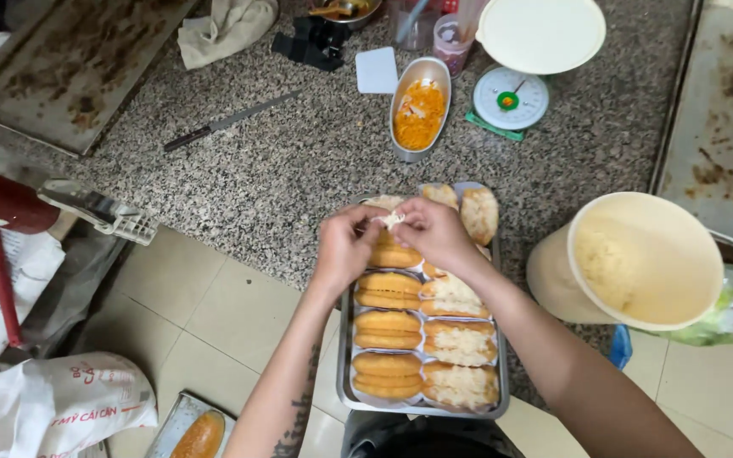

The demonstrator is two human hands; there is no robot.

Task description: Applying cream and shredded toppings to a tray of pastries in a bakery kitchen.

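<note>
A metal tray (346, 386) sits at the counter's near edge, filled with two rows of golden split buns (388, 329) in paper liners. The right row's buns (461, 343) carry pale shredded topping. My left hand (343, 248) and my right hand (433, 231) meet over the far end of the tray, both pinching a small tuft of pale shredded filling (391, 220) above a bun (394, 254). Further buns (478, 212) lie at the tray's far right corner.
An oval metal tin of orange shreds (418, 108), a small kitchen scale (511, 96), a knife (224, 123), a cream tub with pale shreds (645, 259), a white lid (540, 32) and baking sheets (68, 68) stand on the speckled counter. Bags (53, 407) lie on the tiled floor.
</note>
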